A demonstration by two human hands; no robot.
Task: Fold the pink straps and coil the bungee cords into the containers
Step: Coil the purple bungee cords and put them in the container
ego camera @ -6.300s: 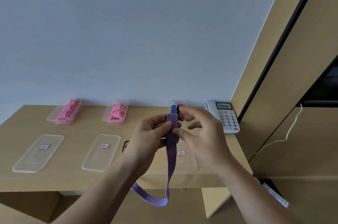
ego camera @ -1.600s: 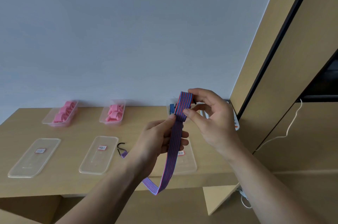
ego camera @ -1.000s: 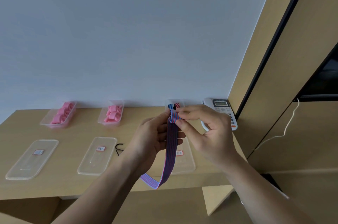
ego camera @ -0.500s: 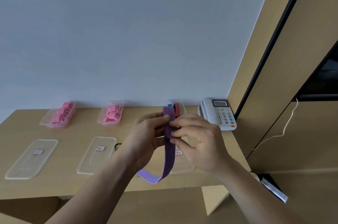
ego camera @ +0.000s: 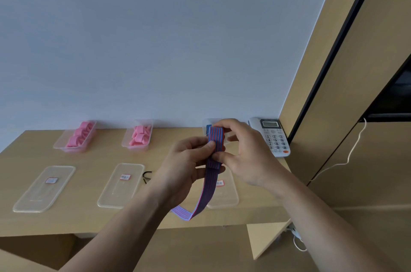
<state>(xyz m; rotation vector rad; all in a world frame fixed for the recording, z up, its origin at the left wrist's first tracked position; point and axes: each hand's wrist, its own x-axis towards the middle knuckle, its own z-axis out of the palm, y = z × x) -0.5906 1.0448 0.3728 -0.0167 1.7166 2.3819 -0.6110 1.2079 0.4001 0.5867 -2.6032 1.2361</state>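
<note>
A flat blue-and-red striped bungee cord (ego camera: 209, 185) is held up over the desk. My left hand (ego camera: 186, 166) pinches its folded top part, thumb on the stripes. From the right, my right hand (ego camera: 242, 154) pinches the same folded bundle, fingers over its top. The cord's free length hangs down in a loop below the desk edge. Its black hook (ego camera: 146, 176) lies on the desk. Behind my hands a clear container (ego camera: 206, 124) holds a coiled striped cord, mostly hidden. Two clear containers hold folded pink straps (ego camera: 79, 135) (ego camera: 140, 135).
Three clear lids (ego camera: 44, 188) (ego camera: 121, 185) (ego camera: 224, 194) lie along the wooden desk (ego camera: 89, 158) near its front edge. A white telephone (ego camera: 273, 136) stands at the back right beside a wooden cabinet wall (ego camera: 355, 138). A white cable (ego camera: 347, 160) hangs there.
Both hands keep wrapping the cord: the folded bundle has turned over again and the hanging loop has grown shorter. My right hand's fingers now reach over the top.
</note>
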